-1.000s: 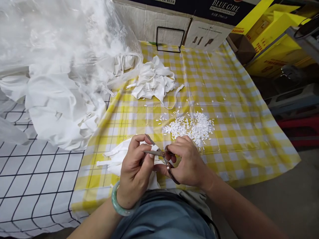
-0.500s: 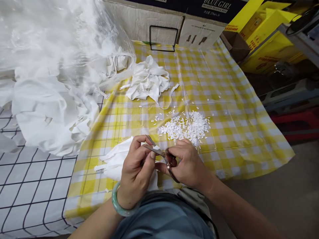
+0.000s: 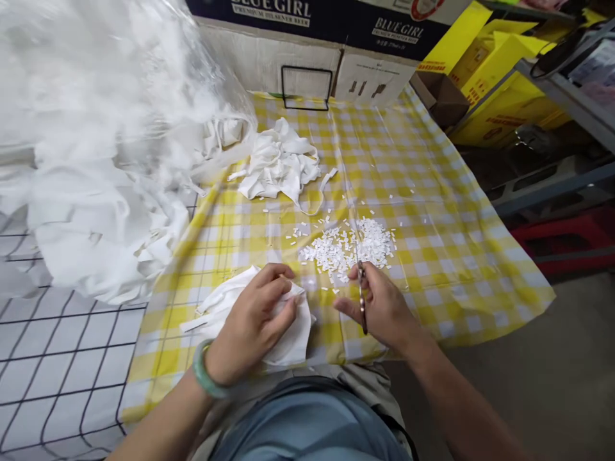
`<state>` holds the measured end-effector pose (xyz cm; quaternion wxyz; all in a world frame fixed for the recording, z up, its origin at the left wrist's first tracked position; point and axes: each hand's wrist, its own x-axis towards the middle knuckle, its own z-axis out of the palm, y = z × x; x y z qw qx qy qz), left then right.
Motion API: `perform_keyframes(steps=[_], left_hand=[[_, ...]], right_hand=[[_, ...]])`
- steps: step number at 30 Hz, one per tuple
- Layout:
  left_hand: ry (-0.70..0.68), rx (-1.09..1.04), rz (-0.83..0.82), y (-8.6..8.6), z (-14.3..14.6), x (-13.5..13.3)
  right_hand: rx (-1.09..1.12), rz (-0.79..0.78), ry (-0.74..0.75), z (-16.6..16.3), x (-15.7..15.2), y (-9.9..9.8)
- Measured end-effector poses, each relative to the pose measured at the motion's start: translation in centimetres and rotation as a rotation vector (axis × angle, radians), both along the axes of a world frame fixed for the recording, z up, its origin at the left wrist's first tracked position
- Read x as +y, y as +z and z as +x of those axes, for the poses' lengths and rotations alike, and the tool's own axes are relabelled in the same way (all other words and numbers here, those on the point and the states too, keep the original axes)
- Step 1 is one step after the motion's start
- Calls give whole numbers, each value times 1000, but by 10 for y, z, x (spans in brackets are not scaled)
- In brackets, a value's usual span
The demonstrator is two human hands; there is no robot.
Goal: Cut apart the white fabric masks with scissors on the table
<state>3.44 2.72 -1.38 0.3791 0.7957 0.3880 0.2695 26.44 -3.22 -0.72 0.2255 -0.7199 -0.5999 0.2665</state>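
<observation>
Scissors (image 3: 361, 301) in right hand (image 3: 384, 307), left hand (image 3: 250, 330) on white cloth (image 3: 288, 336).

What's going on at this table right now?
A person sits at a yellow-and-white checked tablecloth. The left hand presses on a folded white fabric piece at the near edge. The right hand holds small metal scissors, blades pointing toward a pile of tiny white cut snippets. A heap of white fabric pieces lies farther back.
</observation>
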Motion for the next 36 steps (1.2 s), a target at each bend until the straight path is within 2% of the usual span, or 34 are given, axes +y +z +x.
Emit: perform_keyframes(steps=[2,4,6,8,10,12,14,15,17,19,21,23,25,27,29,32,34,36], left_hand=[[51,238,93,0,-28,-11],[69,370,91,-1,-52,-24],[26,339,-10,0,-67,-29],[10,231,-48,8,-70,-15],[98,126,75,28,-60,19],[243,19,287,55,-41,63],[295,-77,381,79,-19,104],[303,-79,411,86,-11,119],[358,-54,456,84,-4,133],[453,-3,468,64,-18,130],[605,56,437,36,-52,116],[780,120,370,12,-96,103],[875,175,282,-1,-136,96],[876,204,203,-1,-154,90],[819,193,160,7,-147,76],[710,117,140,16,-104,34],[604,-8,79,12,-72,-2],[452,-115,-22,4,-53,-34]], right_hand=[[48,60,167,-16,-8,0],[101,78,348,-43,-16,-5],[173,81,432,-71,-14,-11],[287,124,407,-91,6,-8],[404,234,327,-98,48,8],[471,370,235,-91,105,38],[448,466,134,-77,166,71],[408,505,93,-68,193,84],[243,507,2,-51,234,97],[84,534,-87,-34,250,91],[-1,607,-101,-23,243,71],[19,580,-49,-22,221,48],[113,423,31,-36,197,30],[245,250,110,-64,178,20],[436,116,175,-98,163,14],[826,-104,249,-142,138,8],[1038,-264,258,-155,119,3],[1095,-348,230,-155,100,-4]])
